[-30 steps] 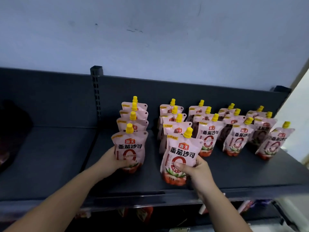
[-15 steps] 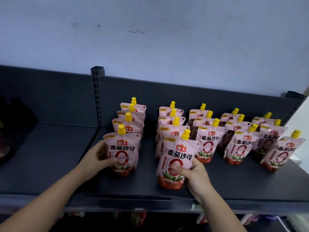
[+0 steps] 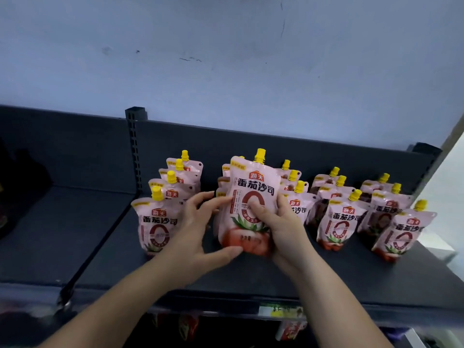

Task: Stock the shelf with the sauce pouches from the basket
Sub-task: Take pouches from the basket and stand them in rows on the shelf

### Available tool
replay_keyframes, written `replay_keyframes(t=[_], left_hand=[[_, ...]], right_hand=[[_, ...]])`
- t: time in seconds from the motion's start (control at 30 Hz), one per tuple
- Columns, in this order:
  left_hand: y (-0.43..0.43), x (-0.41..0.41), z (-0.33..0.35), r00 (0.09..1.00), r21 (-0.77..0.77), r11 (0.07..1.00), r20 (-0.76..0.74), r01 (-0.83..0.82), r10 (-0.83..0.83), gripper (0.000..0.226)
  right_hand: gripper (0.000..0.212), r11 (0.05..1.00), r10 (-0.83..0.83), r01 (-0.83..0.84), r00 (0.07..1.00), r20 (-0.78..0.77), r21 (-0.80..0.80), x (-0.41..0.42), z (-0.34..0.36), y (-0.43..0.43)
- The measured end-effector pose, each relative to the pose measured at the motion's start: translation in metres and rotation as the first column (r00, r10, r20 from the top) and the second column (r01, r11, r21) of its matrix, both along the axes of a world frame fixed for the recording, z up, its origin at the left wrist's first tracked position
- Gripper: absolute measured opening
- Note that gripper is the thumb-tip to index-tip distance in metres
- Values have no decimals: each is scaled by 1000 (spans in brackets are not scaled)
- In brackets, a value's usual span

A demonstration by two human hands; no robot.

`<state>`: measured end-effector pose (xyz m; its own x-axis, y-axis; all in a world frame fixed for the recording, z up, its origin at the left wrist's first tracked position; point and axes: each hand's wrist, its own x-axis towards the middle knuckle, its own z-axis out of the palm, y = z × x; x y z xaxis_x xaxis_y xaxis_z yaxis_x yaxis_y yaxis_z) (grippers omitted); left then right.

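Pouch [image 3: 252, 188] with red 海天 logo, 番茄沙司 lettering

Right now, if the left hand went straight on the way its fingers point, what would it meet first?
The pouch the right hand holds; the left hand's fingertips seem to be at its left edge, though depth is unclear.

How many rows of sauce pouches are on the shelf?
5. The far-left row stands at the left; the second row is mostly hidden behind the pouch in the right hand; the third row, fourth row and fifth row follow rightward on the shelf.
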<state>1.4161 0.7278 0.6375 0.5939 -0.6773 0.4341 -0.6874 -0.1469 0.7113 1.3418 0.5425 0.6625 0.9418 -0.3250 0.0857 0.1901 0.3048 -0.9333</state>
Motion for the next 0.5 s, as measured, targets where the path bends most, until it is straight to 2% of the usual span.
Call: replay_keyframes(t=[0.07, 0.13, 0.2, 0.23, 0.33, 0.4, 0.5], left_hand=[[-6, 0, 5, 994, 18, 996, -69, 89, -88, 81], [-11, -3, 10, 987, 51, 986, -51, 158, -155, 74], [-16, -5, 14, 986, 9, 987, -46, 159, -158, 60], [-17, -7, 16, 982, -45, 986, -93, 163, -167, 54], [-23, -11, 22, 932, -279, 946, -271, 164, -241, 38], [-26, -14, 24, 920, -383, 917, -308, 114, -243, 32], [-29, -18, 28, 923, -455, 889, -321, 45, -210, 31]], right_hand=[[51, 999, -23, 24, 1000, -19, 40, -4, 9, -1], [44, 996, -30, 35, 997, -65, 86, -9, 17, -5], [37, 994, 10, 2, 994, -111, 111, -12, 25, -7], [37, 993, 48, -35, 993, -112, 112, -14, 28, -9], [51, 990, 135, -132, 987, -85, 41, -19, 34, -10], [65, 986, 160, -163, 985, -66, -44, -24, 34, -10], [89, 980, 106, -106, 994, -11, -171, -33, 30, -9]])
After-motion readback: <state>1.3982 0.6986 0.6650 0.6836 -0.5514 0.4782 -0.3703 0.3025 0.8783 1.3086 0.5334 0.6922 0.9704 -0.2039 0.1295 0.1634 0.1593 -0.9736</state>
